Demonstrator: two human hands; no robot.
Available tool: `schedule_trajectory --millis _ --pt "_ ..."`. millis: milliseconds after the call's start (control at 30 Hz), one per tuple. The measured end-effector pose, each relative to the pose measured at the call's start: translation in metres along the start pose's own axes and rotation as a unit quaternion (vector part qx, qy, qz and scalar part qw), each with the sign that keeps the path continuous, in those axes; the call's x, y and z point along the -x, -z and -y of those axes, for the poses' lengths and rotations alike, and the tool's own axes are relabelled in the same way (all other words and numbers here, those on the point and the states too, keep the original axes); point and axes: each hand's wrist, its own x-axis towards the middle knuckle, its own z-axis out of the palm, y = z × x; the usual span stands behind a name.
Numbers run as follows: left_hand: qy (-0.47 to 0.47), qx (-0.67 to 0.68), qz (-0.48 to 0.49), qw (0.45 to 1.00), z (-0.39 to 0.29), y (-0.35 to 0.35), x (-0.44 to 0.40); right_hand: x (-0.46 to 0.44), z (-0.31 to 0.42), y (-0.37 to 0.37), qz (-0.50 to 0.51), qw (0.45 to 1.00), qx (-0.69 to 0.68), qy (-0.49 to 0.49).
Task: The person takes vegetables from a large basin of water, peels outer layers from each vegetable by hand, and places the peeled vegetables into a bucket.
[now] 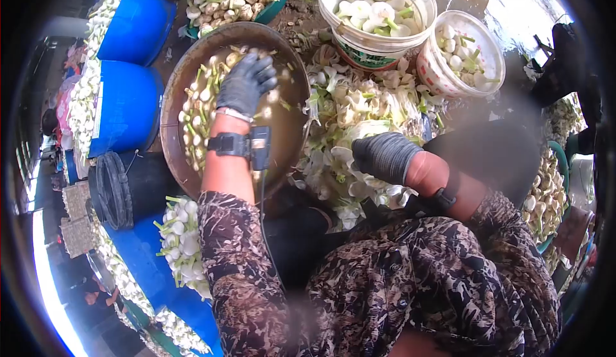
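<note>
My left hand (247, 86), in a dark grey glove, reaches over a round brown basin (168, 123) of murky water. Its fingers are spread a little above the floating bulbs, and nothing shows in them. Garlic-like bulbs (194, 126) with short green stems crowd the basin's left side. My right hand (387, 157), also gloved, is closed in a fist above a heap of pale peeled skins and leaves (375, 103). What it holds, if anything, is hidden by the fingers.
Beyond the heap stand a white bucket (378, 39) and a smaller tub (459, 78), both holding peeled white bulbs. Blue barrels (128, 103) line the left, with a black container (138, 187) beside the basin. More bulbs (545, 196) lie at right.
</note>
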Motion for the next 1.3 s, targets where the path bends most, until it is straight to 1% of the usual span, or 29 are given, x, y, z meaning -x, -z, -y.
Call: schedule_trajectory --millis 33,67,100,133,200,300,333,367,400,467,500,533,600,633,667,700,767,800,867,900,933,967,1000,1067,1100,1133,1200,1233,1300 --pt "0.001 0.071 0.022 0.997 0.014 0.061 -0.005 0.001 -0.005 -0.003 -0.041 0.999 -0.028 0.007" --pt "0.048 0.022 -0.133 0.99 0.01 0.07 0.004 0.0 -0.007 -0.006 -0.081 0.995 -0.054 0.013" --pt "0.057 0.003 -0.198 0.978 0.017 0.083 0.008 -0.001 -0.005 -0.001 -0.048 0.999 -0.016 0.002" --pt "0.075 -0.002 -0.227 0.971 0.027 0.098 0.009 -0.005 -0.005 -0.002 -0.046 0.999 -0.016 0.002" --pt "0.116 -0.026 -0.241 0.963 0.049 0.114 -0.004 -0.011 -0.004 -0.005 0.006 0.999 0.033 -0.029" --pt "0.16 -0.138 -0.291 0.933 0.087 0.113 -0.042 -0.017 -0.001 -0.008 0.012 1.0 0.012 -0.008" --pt "0.216 -0.191 -0.323 0.902 0.091 0.102 -0.054 -0.018 0.001 -0.007 0.024 1.0 0.002 -0.007" --pt "0.238 -0.246 -0.323 0.882 0.093 0.086 -0.059 -0.017 0.002 -0.007 0.012 1.0 0.0 0.004" --pt "0.259 -0.3 -0.322 0.86 0.093 0.071 -0.06 -0.019 0.005 -0.004 0.022 1.0 0.005 -0.002" --pt "0.331 -0.322 -0.274 0.843 0.106 0.064 -0.068 -0.02 0.004 -0.001 0.04 0.999 0.002 -0.009" --pt "0.361 -0.278 -0.269 0.848 0.117 0.055 -0.069 -0.021 0.002 -0.001 0.038 0.999 0.005 -0.014" --pt "0.361 -0.261 -0.247 0.861 0.136 0.061 -0.075 -0.021 -0.001 -0.003 0.027 1.0 0.003 -0.016" --pt "0.357 -0.269 -0.178 0.877 0.159 0.067 -0.081 -0.02 -0.004 -0.004 0.017 1.0 -0.003 -0.021" --pt "0.265 -0.279 -0.189 0.904 0.156 0.056 -0.07 -0.02 -0.003 -0.003 -0.007 1.0 0.0 -0.017" --pt "0.269 -0.281 -0.187 0.902 0.145 0.047 -0.06 -0.02 -0.001 -0.003 -0.029 1.0 0.002 -0.011" --pt "0.238 -0.242 -0.136 0.931 0.13 0.039 -0.05 -0.02 0.003 0.0 -0.054 0.998 0.016 -0.009" --pt "0.186 -0.162 -0.046 0.968 0.108 0.031 -0.032 -0.022 0.014 0.016 -0.037 0.999 0.032 -0.018" --pt "0.185 -0.166 -0.047 0.967 0.103 0.027 -0.021 -0.022 0.017 0.022 -0.019 0.998 0.05 -0.026" --pt "0.088 -0.113 0.004 0.99 0.091 0.012 0.003 -0.021 0.015 0.024 -0.037 0.998 0.036 -0.026" --pt "0.085 -0.117 0.003 0.99 0.087 0.003 0.017 -0.022 0.01 0.019 -0.128 0.992 0.011 0.004" --pt "0.04 -0.059 0.031 0.997 0.082 -0.009 0.032 -0.02 0.009 0.017 -0.218 0.975 -0.014 0.033" --pt "-0.004 -0.002 0.059 0.998 0.079 -0.019 0.043 -0.018 0.011 0.018 -0.29 0.956 -0.035 0.037" --pt "-0.007 -0.006 0.061 0.998 0.075 -0.029 0.052 -0.017 0.011 0.019 -0.295 0.954 -0.035 0.039" --pt "-0.028 -0.071 0.062 0.995 0.067 -0.049 0.069 -0.019 0.007 0.021 -0.424 0.903 -0.039 0.046" --pt "-0.068 -0.103 0.053 0.991 0.065 -0.061 0.079 -0.021 0.005 0.018 -0.435 0.896 -0.083 0.031" --pt "-0.069 -0.106 0.056 0.99 0.062 -0.07 0.087 -0.018 0.008 0.021 -0.44 0.894 -0.084 0.03" --pt "-0.118 -0.267 0.035 0.956 0.057 -0.086 0.103 -0.012 0.016 0.026 -0.418 0.887 -0.195 0.016" --pt "-0.099 -0.257 0.022 0.961 0.05 -0.1 0.114 -0.01 0.017 0.025 -0.44 0.878 -0.187 0.029" --pt "-0.112 -0.282 0.013 0.953 0.057 -0.108 0.126 -0.005 0.019 0.023 -0.441 0.88 -0.175 0.029"
